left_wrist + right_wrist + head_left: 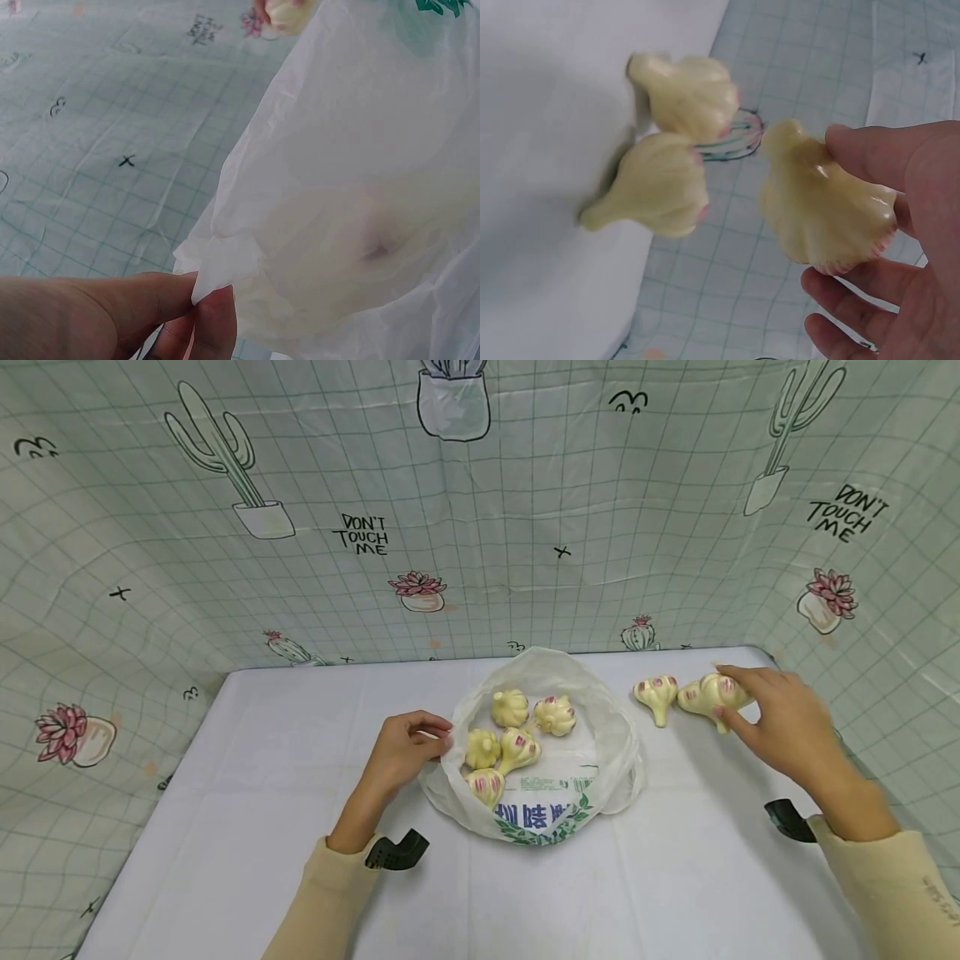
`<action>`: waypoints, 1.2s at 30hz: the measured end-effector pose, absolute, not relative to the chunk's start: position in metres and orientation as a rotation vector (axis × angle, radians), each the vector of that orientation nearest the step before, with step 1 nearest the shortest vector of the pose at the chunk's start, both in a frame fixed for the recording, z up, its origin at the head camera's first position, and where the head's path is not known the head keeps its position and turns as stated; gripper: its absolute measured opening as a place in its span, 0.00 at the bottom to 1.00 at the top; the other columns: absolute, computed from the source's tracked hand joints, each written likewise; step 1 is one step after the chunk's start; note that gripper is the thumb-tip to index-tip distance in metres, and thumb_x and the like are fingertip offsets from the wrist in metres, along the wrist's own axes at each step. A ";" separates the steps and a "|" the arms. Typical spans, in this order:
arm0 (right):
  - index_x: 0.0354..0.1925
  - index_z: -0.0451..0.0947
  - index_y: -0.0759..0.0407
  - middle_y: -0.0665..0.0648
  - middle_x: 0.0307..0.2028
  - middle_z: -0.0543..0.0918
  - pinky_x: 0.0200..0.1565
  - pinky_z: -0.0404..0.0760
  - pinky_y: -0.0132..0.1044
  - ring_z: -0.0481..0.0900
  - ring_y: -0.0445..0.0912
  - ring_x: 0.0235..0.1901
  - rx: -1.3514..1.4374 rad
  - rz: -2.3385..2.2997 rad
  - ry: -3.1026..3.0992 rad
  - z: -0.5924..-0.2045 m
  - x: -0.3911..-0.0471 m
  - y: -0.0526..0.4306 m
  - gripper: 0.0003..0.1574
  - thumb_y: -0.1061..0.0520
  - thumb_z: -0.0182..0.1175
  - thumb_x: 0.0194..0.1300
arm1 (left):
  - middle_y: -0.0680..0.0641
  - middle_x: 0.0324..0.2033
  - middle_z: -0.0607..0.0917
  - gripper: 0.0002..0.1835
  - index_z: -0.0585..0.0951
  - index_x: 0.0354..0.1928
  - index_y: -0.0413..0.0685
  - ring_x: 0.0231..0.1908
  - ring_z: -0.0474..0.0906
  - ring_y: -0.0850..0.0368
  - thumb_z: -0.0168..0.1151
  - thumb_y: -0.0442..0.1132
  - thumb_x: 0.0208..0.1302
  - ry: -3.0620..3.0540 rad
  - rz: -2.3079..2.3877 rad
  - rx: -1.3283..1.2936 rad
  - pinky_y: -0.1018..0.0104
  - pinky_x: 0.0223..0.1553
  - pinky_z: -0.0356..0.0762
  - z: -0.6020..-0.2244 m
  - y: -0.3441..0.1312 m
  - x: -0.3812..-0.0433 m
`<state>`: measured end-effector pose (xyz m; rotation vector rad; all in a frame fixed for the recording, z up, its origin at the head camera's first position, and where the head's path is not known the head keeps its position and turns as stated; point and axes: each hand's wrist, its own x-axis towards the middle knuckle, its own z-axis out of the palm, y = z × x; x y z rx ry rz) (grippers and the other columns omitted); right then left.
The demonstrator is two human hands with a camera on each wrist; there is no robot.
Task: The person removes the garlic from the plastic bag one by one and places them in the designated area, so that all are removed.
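A white plastic bag [536,664] lies with its mouth spread on the table, several garlic bulbs [519,750] inside it. My left hand [405,747] pinches the bag's left rim between thumb and fingers; the left wrist view shows the bag film [232,262] in that pinch. Above the table at the right, my right hand [787,718] holds a garlic bulb [825,202] between thumb and fingers. Two more bulbs lie on the table beside it: one nearer the bag [657,695], the other [690,97] partly covered by the held bulb in the head view.
The table [300,793] wears a white cloth. Behind it and at both sides hangs a checked curtain [510,510] printed with cacti and lettering. Each wrist carries a black camera mount [397,850].
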<state>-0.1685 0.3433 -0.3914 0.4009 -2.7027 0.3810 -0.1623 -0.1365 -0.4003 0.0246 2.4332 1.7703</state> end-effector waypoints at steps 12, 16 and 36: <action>0.67 0.75 0.67 0.79 0.60 0.79 0.48 0.72 0.75 0.73 0.80 0.53 0.308 0.390 -2.769 -0.398 -0.175 0.366 0.35 0.59 0.73 0.65 | 0.41 0.40 0.86 0.09 0.86 0.49 0.31 0.31 0.83 0.62 0.67 0.24 0.68 2.431 1.776 0.019 0.69 0.38 0.84 -0.401 -0.136 -0.162; 0.68 0.73 0.67 0.80 0.61 0.77 0.48 0.71 0.76 0.71 0.80 0.54 0.268 0.387 -2.808 -0.400 -0.178 0.373 0.35 0.58 0.71 0.67 | 0.41 0.40 0.86 0.09 0.86 0.49 0.31 0.31 0.83 0.62 0.68 0.24 0.68 2.438 1.772 0.017 0.68 0.38 0.84 -0.401 -0.136 -0.162; 0.69 0.71 0.69 0.85 0.57 0.76 0.44 0.72 0.76 0.72 0.81 0.51 0.206 0.398 -2.890 -0.420 -0.195 0.397 0.36 0.56 0.70 0.69 | 0.40 0.40 0.86 0.09 0.86 0.49 0.32 0.31 0.83 0.62 0.67 0.24 0.68 2.451 1.769 0.013 0.69 0.38 0.84 -0.403 -0.136 -0.162</action>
